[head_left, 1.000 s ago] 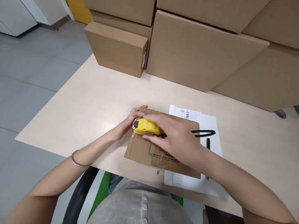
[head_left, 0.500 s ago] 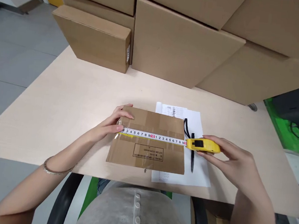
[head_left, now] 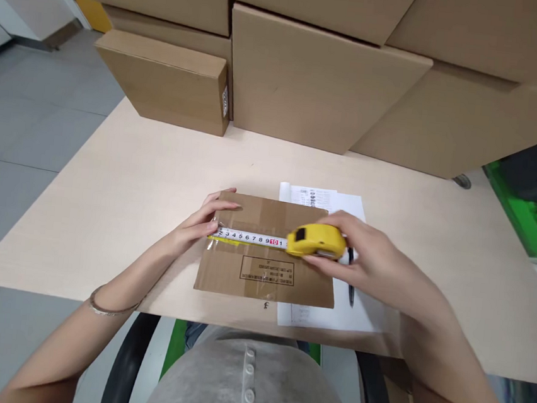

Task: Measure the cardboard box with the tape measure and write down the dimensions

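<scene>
A flat cardboard parcel (head_left: 261, 277) lies near the front edge of the pale table (head_left: 121, 194). My left hand (head_left: 200, 223) presses the end of the white measuring tape (head_left: 250, 238) against the parcel's left edge, fingers pinched on it. My right hand (head_left: 362, 258) grips the yellow tape measure case (head_left: 316, 241), which sits over the parcel's right half. About ten centimetres of tape show between the two hands.
A printed paper sheet (head_left: 329, 309) lies under the parcel's right side, with a black pen (head_left: 351, 279) on it. Large cardboard boxes (head_left: 318, 79) are stacked along the table's back, a smaller one (head_left: 166, 84) at the left. A green object (head_left: 529, 207) stands at the right.
The tape was pulled out across the parcel to its right edge, then the case came back left, so the tape is now shorter. My left hand has held the tape's end throughout.
</scene>
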`<action>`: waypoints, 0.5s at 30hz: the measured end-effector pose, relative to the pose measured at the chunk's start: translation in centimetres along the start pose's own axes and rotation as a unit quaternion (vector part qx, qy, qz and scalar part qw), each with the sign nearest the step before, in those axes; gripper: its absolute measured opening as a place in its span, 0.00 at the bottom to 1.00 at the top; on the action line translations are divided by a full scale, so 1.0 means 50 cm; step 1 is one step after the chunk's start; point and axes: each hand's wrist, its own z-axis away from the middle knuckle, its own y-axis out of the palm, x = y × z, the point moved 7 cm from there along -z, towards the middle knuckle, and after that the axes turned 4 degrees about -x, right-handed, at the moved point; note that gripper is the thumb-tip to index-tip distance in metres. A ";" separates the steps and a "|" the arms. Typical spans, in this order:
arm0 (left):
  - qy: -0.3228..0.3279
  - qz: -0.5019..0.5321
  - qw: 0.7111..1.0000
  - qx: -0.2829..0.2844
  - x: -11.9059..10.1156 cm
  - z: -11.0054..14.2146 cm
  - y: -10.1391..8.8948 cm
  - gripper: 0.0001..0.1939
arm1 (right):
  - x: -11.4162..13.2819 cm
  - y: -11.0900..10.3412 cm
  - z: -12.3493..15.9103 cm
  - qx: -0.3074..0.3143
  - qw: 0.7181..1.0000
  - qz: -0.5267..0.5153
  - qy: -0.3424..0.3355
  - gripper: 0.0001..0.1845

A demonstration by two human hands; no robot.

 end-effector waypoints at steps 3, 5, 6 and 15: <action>0.018 -0.001 1.000 -0.017 -0.007 0.000 0.003 0.24 | 0.081 0.060 -0.079 0.055 0.997 0.040 -0.046 0.20; 0.018 0.030 0.999 -0.036 -0.012 0.000 0.008 0.30 | 0.135 0.100 -0.118 0.079 0.989 0.075 -0.104 0.20; 0.010 0.052 0.998 -0.043 -0.013 0.001 0.011 0.33 | 0.159 0.117 -0.132 0.087 0.983 0.093 -0.131 0.21; -0.072 0.106 0.973 -0.194 0.039 0.011 -0.015 0.37 | 0.074 0.022 -0.092 -0.104 0.991 -0.083 -0.025 0.26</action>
